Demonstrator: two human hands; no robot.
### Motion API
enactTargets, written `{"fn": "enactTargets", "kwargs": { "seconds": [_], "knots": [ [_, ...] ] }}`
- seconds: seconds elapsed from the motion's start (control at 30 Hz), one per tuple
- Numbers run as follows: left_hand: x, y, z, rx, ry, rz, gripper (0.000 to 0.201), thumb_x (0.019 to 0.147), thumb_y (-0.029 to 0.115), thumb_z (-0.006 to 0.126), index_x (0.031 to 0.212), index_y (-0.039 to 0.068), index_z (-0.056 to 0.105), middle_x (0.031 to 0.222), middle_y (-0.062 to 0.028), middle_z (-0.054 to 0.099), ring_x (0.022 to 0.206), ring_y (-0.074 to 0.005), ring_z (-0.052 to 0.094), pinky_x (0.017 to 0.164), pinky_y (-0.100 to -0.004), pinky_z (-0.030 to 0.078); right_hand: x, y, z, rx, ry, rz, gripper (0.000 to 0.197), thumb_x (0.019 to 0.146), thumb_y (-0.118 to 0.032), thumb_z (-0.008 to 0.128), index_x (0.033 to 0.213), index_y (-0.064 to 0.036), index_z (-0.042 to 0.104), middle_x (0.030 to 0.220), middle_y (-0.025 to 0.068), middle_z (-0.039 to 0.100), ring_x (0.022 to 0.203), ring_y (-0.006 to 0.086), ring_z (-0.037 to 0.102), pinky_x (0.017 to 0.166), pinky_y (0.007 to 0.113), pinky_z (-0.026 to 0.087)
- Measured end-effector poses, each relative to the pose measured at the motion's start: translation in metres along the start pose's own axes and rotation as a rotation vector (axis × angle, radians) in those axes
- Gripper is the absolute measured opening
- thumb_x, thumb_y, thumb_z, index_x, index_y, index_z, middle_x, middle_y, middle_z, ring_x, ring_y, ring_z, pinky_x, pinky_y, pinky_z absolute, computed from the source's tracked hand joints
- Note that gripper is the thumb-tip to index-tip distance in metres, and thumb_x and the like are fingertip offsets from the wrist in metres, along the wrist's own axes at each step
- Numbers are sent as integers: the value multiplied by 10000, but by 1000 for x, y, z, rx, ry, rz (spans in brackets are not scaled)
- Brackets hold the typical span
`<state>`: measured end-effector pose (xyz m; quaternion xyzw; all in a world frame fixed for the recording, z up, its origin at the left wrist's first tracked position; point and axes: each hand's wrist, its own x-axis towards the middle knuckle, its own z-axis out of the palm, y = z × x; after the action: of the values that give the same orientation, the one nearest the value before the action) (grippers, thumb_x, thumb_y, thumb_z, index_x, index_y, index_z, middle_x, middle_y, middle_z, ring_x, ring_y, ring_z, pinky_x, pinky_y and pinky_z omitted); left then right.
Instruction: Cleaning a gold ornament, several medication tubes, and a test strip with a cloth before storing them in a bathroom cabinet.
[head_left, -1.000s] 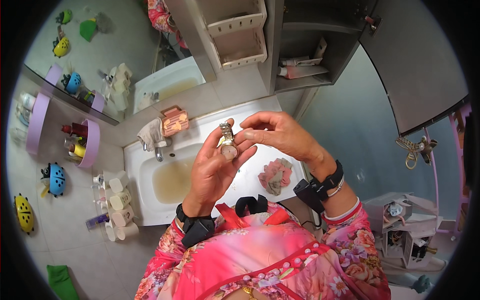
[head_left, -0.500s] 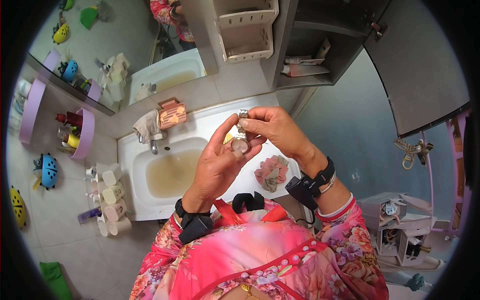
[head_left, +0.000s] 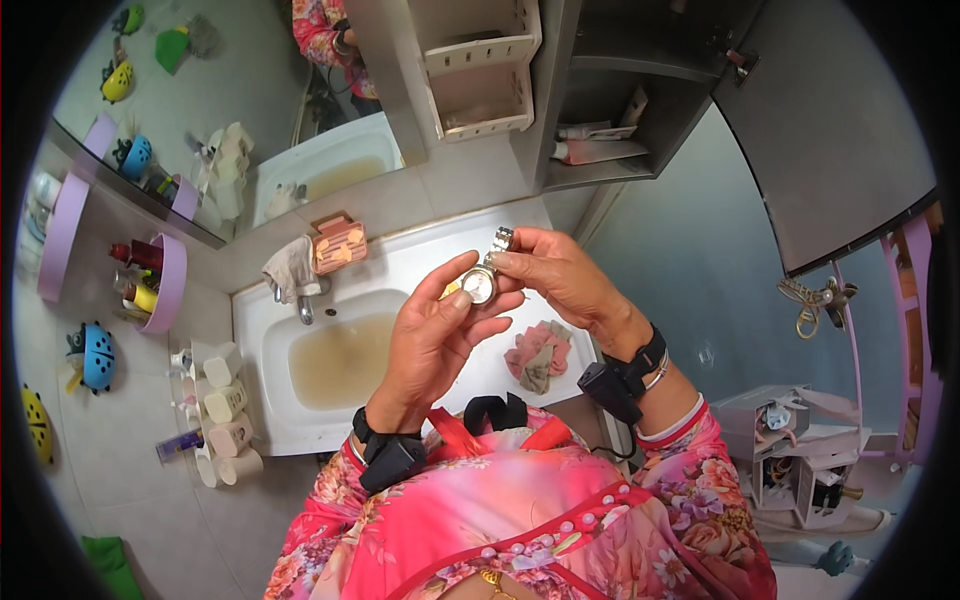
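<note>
Between my two hands, above the right part of the white washbasin, is a wristwatch with a pale round dial and a metal link band. My left hand grips the watch case, its thumb at the dial's edge and its fingers behind. The band's upper end is pinched by the thumb and fingers of my right hand. A pink and grey crumpled cloth lies on the basin's ledge below my right hand. Something small and yellow shows partly behind my left fingers.
Cloudy water stands in the bowl. A grey cloth drapes over the faucet, beside a pink soap dish. Cup holders line the left wall. At upper right, an open cabinet door juts out.
The watch has turned so its dial faces up more plainly, and its band now slants to the right. My right hand has shifted slightly right and down. Both hands keep their hold.
</note>
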<state>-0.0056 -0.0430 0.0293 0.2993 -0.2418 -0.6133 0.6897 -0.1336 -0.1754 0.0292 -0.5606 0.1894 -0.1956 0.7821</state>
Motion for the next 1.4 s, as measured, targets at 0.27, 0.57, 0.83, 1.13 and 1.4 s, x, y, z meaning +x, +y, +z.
{"fn": "enactTargets", "kwargs": {
  "seconds": [0.27,0.57,0.83,1.13,1.4],
  "knots": [
    [5,3,-3,9,-64,-24,416,918,125,433,1300,-8,333,1083,-261,546,936,-319,605,742,-353,540,-17,-10,-3,58,-6,-46,412,821,-117,590,1194,7,468,993,77,572,822,104,563,703,219,450],
    [14,4,2,-17,-84,-29,394,921,107,381,1304,25,336,914,-220,588,695,-260,624,525,-298,520,-22,1,3,-137,-2,-183,445,772,28,559,1208,-31,487,945,43,600,853,92,561,771,231,468],
    [19,1,8,48,-78,-48,308,933,139,379,1219,25,376,854,-204,592,627,-245,619,472,-275,484,-24,4,5,-531,192,-477,260,798,-83,579,1050,-18,565,844,146,628,753,230,620,691,294,481],
    [23,4,27,93,-43,-34,291,933,149,392,1179,-6,404,892,-204,595,688,-252,624,501,-293,500,-6,-50,-43,-798,277,-713,157,801,-15,548,950,-35,594,876,68,626,804,147,598,713,256,468],
    [3,6,12,165,14,-47,264,885,118,457,1125,9,482,867,-149,602,684,-218,596,540,-285,467,37,-198,-93,-1234,660,-809,183,787,-68,521,939,-53,620,821,105,647,748,231,613,678,296,468]
  ]
}}
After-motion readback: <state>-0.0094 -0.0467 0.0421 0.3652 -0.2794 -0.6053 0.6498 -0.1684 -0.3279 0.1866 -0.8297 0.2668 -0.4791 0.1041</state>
